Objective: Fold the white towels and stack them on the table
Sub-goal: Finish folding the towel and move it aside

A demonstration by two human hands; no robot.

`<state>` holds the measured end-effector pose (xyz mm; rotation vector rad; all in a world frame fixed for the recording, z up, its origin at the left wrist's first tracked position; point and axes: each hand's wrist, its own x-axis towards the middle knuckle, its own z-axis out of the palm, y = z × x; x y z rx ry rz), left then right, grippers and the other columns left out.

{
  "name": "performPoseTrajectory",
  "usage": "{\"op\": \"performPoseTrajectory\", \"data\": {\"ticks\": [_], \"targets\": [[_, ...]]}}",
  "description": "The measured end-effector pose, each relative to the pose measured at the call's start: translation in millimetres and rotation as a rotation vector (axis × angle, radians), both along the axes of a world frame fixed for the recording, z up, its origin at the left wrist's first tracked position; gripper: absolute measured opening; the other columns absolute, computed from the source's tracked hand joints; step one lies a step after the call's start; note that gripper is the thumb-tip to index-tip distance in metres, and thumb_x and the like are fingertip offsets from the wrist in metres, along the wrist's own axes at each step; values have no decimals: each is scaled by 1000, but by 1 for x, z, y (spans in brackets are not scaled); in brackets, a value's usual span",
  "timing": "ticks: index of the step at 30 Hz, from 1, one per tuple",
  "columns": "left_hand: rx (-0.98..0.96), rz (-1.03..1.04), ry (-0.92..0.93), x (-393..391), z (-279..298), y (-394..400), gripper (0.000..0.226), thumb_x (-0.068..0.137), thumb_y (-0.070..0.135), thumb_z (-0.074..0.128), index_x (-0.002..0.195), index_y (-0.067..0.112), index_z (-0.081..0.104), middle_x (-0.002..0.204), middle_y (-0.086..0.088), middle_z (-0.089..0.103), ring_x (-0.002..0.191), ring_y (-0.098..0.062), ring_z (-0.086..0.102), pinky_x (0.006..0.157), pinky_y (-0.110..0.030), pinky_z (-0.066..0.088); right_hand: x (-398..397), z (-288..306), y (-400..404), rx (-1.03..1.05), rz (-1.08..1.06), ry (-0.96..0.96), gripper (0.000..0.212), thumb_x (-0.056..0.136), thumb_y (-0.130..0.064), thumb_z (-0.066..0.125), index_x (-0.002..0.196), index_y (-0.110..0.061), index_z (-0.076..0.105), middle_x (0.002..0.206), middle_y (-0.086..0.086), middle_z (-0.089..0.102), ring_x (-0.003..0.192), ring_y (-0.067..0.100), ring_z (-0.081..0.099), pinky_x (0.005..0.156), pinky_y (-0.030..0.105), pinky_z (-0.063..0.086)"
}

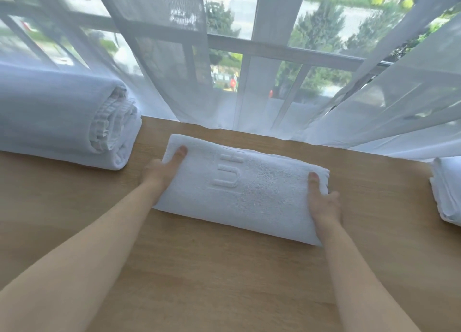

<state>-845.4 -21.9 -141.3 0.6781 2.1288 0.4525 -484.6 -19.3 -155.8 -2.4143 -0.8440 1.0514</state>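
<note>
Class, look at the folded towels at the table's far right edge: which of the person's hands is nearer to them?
Right. The right hand grips the right end of the embossed towel, on the side toward the folded towels. The left hand holds its far left end.

Wooden table bears folded towel; big roll; stack.

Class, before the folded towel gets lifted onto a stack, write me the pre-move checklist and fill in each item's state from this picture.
1. Folded towel lies flat and squared on the table: ok.
2. Left hand grips the towel's left end, thumb on top: ok.
3. Right hand grips the right end, thumb on top: ok.
4. Fingers fully under the towel: cannot tell, hidden.
5. Stack at the right edge is neat: cannot tell, cropped.
6. Large bundle on the left clear of the towel: ok.
</note>
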Motion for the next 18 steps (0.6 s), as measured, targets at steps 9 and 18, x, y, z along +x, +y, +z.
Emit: {"op": "performPoseTrajectory", "data": {"ticks": [9, 18], "targets": [[35, 105, -633, -20, 12, -26, 96, 42, 85, 81, 113, 20, 74, 108, -8, 76, 98, -33, 74, 97, -53, 52, 9, 11, -13, -56, -45, 324, 108, 61, -90, 56, 135, -11, 55, 124, 5, 63, 108, 30, 62, 95, 43, 50], [309, -24, -622, -80, 69, -63, 66, 61, 86, 70, 102, 34, 78, 107, -4, 77, 96, -26, 75, 82, -43, 59, -61, 61, -40, 79, -4, 453, 91, 60, -86, 57, 125, -22, 63, 116, 9, 71, 101, 35, 71, 93, 58, 55]]}}
